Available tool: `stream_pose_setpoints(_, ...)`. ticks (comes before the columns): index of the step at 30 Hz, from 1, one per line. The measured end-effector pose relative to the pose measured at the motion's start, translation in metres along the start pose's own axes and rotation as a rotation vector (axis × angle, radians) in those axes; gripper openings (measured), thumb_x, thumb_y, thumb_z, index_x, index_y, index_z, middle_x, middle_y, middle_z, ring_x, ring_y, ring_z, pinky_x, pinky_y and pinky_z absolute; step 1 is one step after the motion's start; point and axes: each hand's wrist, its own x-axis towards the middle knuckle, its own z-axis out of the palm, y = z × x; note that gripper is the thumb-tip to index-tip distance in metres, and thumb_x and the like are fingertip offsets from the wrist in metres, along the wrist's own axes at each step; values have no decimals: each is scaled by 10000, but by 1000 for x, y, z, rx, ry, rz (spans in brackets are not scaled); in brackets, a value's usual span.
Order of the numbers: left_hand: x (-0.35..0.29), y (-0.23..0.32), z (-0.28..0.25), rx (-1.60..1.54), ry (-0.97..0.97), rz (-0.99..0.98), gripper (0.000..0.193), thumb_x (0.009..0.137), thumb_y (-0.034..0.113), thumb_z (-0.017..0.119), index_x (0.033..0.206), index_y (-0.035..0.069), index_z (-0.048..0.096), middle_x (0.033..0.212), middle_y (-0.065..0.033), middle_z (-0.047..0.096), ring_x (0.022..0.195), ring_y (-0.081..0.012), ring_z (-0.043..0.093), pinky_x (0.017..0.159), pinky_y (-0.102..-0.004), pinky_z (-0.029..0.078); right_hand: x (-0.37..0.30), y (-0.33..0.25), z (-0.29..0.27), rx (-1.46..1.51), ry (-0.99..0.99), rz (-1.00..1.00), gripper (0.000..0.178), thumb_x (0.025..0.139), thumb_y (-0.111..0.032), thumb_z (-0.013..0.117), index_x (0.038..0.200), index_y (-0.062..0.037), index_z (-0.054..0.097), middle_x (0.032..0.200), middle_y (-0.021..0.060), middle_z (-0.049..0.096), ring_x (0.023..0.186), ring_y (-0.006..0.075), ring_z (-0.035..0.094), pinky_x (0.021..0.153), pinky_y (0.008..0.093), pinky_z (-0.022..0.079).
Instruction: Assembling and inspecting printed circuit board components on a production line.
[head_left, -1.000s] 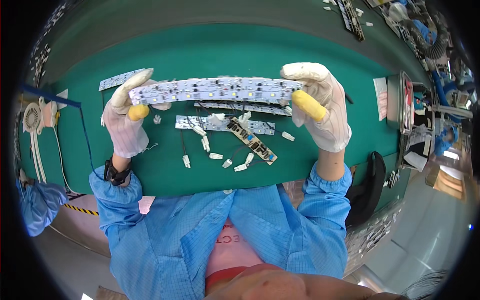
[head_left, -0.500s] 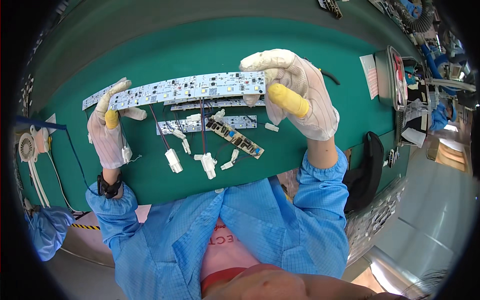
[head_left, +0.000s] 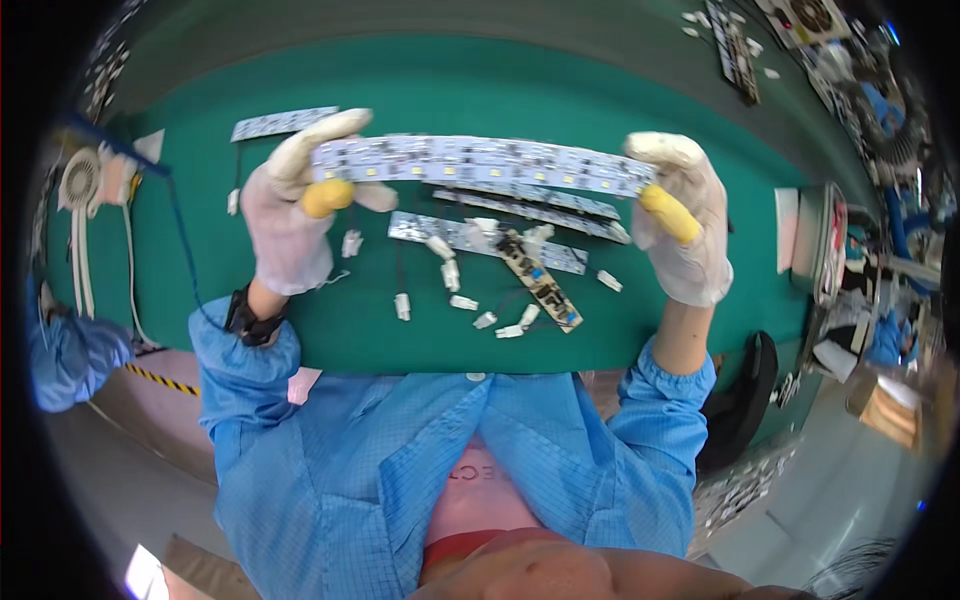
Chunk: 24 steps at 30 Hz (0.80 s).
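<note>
A long white LED circuit strip (head_left: 480,162) is held up nearly level above the green mat, its component side showing. My left hand (head_left: 300,205), in a white glove with a yellow thumb cover, is closed on its left end. The right end is pinched by my right hand (head_left: 685,225), gloved the same way. Behind and below the strip, more LED strips (head_left: 540,212) lie on the mat, partly hidden. One LED strip (head_left: 420,230) lies nearer me, beside a brown component board (head_left: 542,285). White plug connectors (head_left: 450,275) on thin wires are scattered around them.
Another LED strip (head_left: 275,124) rests at the far left of the green mat (head_left: 400,90). A small white fan (head_left: 80,180) and a blue cord (head_left: 180,230) are at left. A metal box (head_left: 822,240) stands at right, near a black chair part (head_left: 745,400).
The held strip has gone from slanting to nearly level. My right hand has lowered, and its thumb now presses the strip's right end. The whole view has shifted.
</note>
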Motion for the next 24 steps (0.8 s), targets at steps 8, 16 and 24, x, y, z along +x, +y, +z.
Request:
stream_pose_setpoints(8, -1, 8, -4, 100, -164, 132, 507, 791, 245, 679, 1160, -71, 533, 1177, -140, 536, 849, -202, 657, 749, -250, 510, 1, 12, -10, -36, -1, 130, 482, 796, -289, 674, 1132, 10, 502, 912, 3, 521, 616, 19, 425, 529, 146, 296)
stream_pose_setpoints(16, 11, 12, 5, 272, 95, -148, 400, 897, 228, 566, 1245, 43, 498, 764, -49, 675, 470, 3, 416, 390, -156, 268, -3, 9, 7, 76, -89, -44, 456, 753, -188, 688, 1096, 55, 511, 797, 78, 585, 498, 44, 459, 444, 164, 321)
stream_pose_setpoints(24, 6, 12, -2, 148, -27, -60, 589, 812, 363, 651, 1204, -50, 501, 903, -128, 659, 860, -138, 621, 877, -296, 443, 7, 11, 1, -235, 5, 4, 372, 825, -231, 616, 1075, 35, 541, 749, 60, 586, 486, 38, 427, 465, 173, 326)
